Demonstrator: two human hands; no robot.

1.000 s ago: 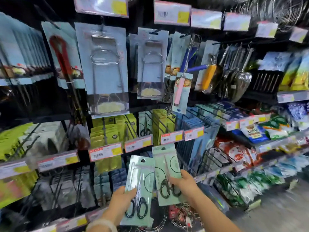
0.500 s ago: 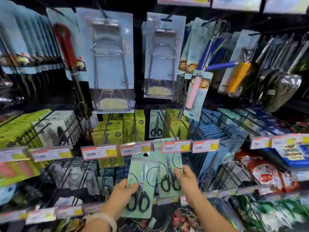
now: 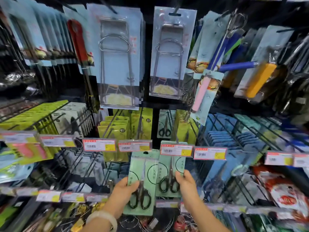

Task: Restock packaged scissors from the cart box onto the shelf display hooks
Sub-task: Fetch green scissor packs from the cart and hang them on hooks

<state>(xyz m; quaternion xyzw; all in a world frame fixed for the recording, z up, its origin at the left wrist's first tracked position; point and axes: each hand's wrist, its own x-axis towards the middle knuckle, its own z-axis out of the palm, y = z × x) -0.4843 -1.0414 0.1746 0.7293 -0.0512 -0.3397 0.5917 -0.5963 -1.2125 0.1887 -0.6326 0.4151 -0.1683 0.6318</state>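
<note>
My left hand grips a pale green pack of black-handled scissors by its left edge, held upright below the price tags. My right hand pinches a second green scissors pack by its right edge; the top of that pack is hidden behind a red-framed price tag at the tip of a display hook. Farther back on that hook hangs another scissors pack. The cart box is out of view.
Yellow-green packs hang left of the scissors hook, blue packs to its right. Large carded wire racks and kitchen tools hang above. A row of price tags fronts the hooks. Wire rings and snack bags lie below.
Both hands have lifted their scissors packs upward and toward the shelf. The right pack's top has slipped behind the hook's price tag. My view has moved closer.
</note>
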